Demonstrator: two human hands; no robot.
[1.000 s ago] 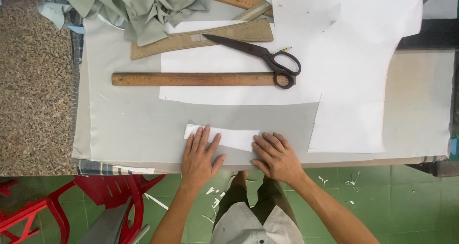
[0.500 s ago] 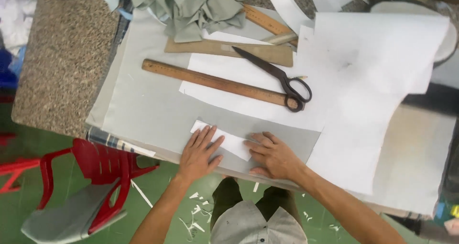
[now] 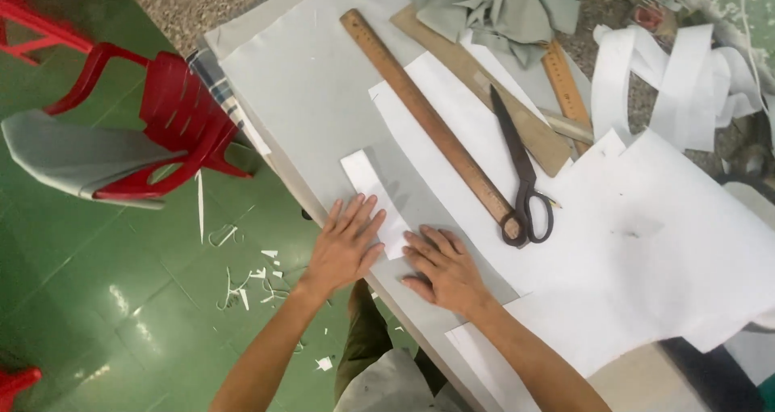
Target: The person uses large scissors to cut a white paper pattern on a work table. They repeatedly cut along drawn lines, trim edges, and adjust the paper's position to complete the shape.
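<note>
A work table (image 3: 282, 81) covered in pale grey cloth runs diagonally through the head view, over a glossy green tiled floor (image 3: 105, 299) littered with small white paper scraps. A large white paper sheet (image 3: 670, 267) with cut edges covers the right part of the table, and a red plastic chair (image 3: 173, 113) with a grey cloth draped over its seat stands just beside the table's near-left edge. A darker grey fabric panel (image 3: 420, 194) lies flat at the table's near edge, partly under the white sheet. At the far end sit a crumpled heap of grey-green fabric (image 3: 492, 8) and loose coils of white paper strip (image 3: 678, 81). A long wooden ruler (image 3: 424, 113) lies slantwise, its near end touching the handles of black tailor's shears (image 3: 521, 178). A small white rectangular paper piece (image 3: 373, 198) lies on the grey panel. The left hand (image 3: 343, 246) rests flat on its near end, fingers spread, grasping nothing. The right hand (image 3: 444, 271) presses flat just beside it, fingertips at the piece's edge, likewise gripping nothing.
</note>
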